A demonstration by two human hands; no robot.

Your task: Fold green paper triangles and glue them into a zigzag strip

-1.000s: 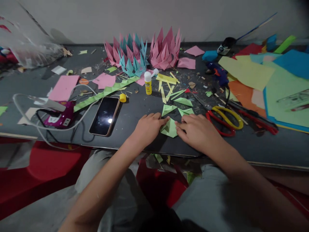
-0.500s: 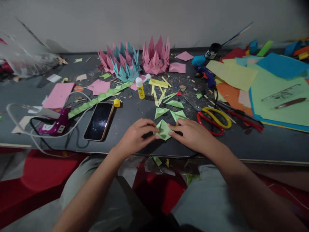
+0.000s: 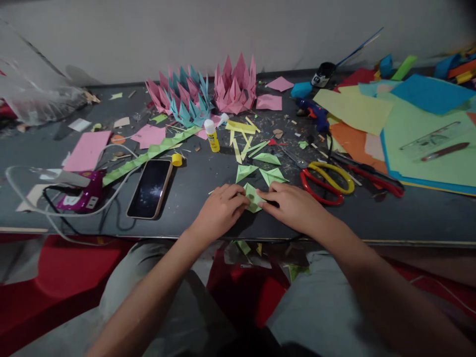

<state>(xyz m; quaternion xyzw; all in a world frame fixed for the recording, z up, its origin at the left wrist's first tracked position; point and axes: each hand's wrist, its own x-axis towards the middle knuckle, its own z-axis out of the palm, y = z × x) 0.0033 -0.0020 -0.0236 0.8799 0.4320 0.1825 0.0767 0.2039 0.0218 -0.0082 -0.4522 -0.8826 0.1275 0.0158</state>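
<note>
The label on the yellow glue bottle [image 3: 211, 135] and the white sticker on the purple device [image 3: 82, 198] are too small to read.

The green paper piece [image 3: 253, 198] lies on the dark table [image 3: 409, 218], close to its near edge at 6 o'clock. At 12 o'clock from it, just beyond the fingers, sit two folded green triangles [image 3: 245, 172]. The phone [image 3: 149, 188] lies well apart at 9 o'clock. The red and yellow scissors [image 3: 327, 181] lie near at 2 o'clock. Bare tabletop opens at 3 o'clock, between the right wrist and the coloured sheets [image 3: 427, 158].

The left hand [image 3: 219, 210] is curled, its fingertips pinching the paper's left side. The right hand [image 3: 293, 206] lies flatter, with its fingers stretched out and their tips pressing on the paper's right edge. The two hands almost meet over the paper.
</note>
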